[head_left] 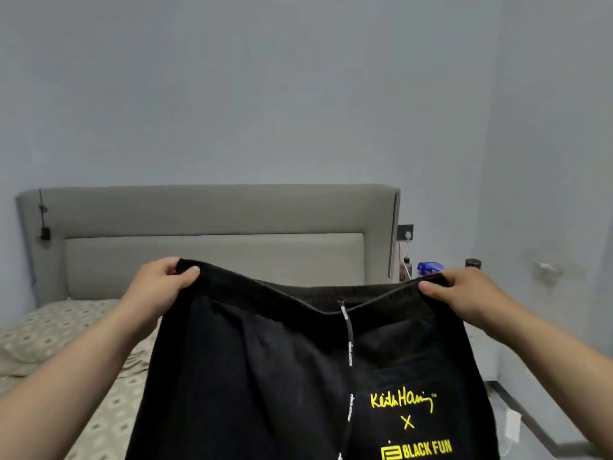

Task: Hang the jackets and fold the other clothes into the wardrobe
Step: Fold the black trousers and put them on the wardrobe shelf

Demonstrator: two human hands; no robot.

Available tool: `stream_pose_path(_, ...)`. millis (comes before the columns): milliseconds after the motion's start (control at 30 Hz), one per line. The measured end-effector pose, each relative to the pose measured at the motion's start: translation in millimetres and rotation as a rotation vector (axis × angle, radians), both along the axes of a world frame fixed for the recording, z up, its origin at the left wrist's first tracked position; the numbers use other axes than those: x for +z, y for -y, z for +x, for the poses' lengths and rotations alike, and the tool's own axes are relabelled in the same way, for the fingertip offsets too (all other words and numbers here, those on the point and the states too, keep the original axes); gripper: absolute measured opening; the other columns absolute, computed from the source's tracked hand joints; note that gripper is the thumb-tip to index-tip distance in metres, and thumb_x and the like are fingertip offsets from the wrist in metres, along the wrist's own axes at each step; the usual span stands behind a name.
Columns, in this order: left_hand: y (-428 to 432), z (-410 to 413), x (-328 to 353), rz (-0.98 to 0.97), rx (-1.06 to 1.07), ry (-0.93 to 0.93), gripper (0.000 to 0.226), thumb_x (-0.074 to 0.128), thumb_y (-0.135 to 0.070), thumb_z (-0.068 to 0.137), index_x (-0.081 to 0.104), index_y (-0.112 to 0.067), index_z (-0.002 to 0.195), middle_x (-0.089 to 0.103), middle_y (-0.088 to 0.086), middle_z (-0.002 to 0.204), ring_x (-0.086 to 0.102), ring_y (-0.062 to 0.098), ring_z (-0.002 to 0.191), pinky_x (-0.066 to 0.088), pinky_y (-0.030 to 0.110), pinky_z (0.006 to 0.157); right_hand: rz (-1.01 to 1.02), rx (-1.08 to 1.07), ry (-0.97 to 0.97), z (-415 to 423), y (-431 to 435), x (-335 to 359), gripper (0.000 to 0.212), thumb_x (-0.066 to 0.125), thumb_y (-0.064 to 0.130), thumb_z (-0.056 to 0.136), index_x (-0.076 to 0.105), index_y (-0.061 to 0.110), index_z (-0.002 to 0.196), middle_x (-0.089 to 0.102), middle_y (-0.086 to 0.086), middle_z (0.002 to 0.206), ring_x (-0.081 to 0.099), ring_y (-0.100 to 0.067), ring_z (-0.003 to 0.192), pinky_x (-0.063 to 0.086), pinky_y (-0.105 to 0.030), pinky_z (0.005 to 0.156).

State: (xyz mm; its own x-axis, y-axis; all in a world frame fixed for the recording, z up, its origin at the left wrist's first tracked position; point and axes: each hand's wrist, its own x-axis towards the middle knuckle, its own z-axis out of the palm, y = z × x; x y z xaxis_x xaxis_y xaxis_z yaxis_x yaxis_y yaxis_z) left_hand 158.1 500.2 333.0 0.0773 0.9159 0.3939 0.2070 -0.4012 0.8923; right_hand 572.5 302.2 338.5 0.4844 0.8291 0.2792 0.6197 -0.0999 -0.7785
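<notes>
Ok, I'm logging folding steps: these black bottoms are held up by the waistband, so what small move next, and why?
Probably bring the left hand across to the right hand, halving the black bottoms lengthwise: each pinches a waistband end, fabric hanging spread.

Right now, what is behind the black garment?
Behind the black garment the bed and grey headboard show; the garment covers the bed's middle, so anything lying there is hidden.

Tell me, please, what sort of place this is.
Most likely a bedroom: a padded grey headboard stands against the wall, a bed with a patterned sheet lies before it, and a wall socket with a plugged-in cable sits beside it.
</notes>
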Motion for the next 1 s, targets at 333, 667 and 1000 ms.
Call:
stream_pose_path(333,-16.1,72.3,-77.6,-0.757,-0.007,0.187,0.018,0.051,-0.010,0.090,0.066,0.001,0.088,0.070,0.018,0.069,0.066,0.028,0.054,0.052,0.032,0.059,-0.234,-0.110,-0.976,13.6,-45.8,-87.9,0.021,0.056,0.016,0.096,0.066,-0.001,0.088,0.068,-0.018,0.068,0.066,-0.031,0.061,0.059,-0.044,0.066)
stream_pose_path(667,82.0,142.9,-31.1,-0.715,-0.350,0.486,0.011,0.052,-0.006,0.075,0.058,-0.003,0.083,0.062,0.014,0.068,0.062,0.027,0.054,0.056,0.030,0.052,0.111,0.036,-1.344,-44.6,-28.0,-59.6,0.017,0.054,0.013,0.100,0.062,-0.001,0.094,0.070,-0.017,0.067,0.067,-0.025,0.048,0.055,-0.035,0.042)
stream_pose_path(1000,99.8,97.3,-10.6,-0.187,-0.153,-0.100,0.036,0.049,0.015,0.072,0.054,-0.016,0.057,0.046,0.005,0.054,0.040,0.018,0.048,0.026,0.023,0.047,0.153,-0.083,-0.128,-25.0,20.0,-50.3,0.022,0.047,0.022,0.102,0.061,0.025,0.085,0.062,0.006,0.087,0.056,-0.007,0.081,0.040,-0.023,0.060)
